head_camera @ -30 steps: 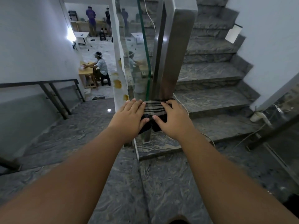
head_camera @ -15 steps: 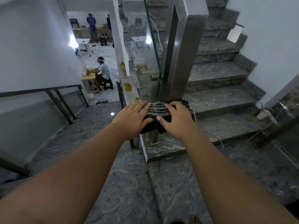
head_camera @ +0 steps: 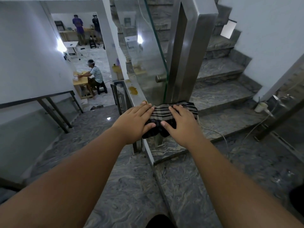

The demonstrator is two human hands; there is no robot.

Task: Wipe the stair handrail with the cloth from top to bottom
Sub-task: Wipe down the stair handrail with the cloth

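Observation:
A dark striped cloth (head_camera: 162,111) lies draped over the near end of the steel handrail (head_camera: 134,87), which slopes down and away to the left and carries yellow-brown stains. My left hand (head_camera: 134,118) presses flat on the cloth's left part, its fingertips reaching the bare rail. My right hand (head_camera: 178,120) presses flat on the cloth's right part. A tall steel post (head_camera: 185,51) rises just behind the cloth.
A glass panel (head_camera: 144,51) stands behind the rail. Marble steps (head_camera: 218,97) climb to the right; a landing (head_camera: 125,183) lies below me. A dark railing (head_camera: 49,104) runs along the left wall. A white cup (head_camera: 260,106) and cable sit on a step. People are in the room below.
The view has shifted so more of the rail going down to the left shows. Both hands stay pressed on the cloth, now spread a little wider apart.

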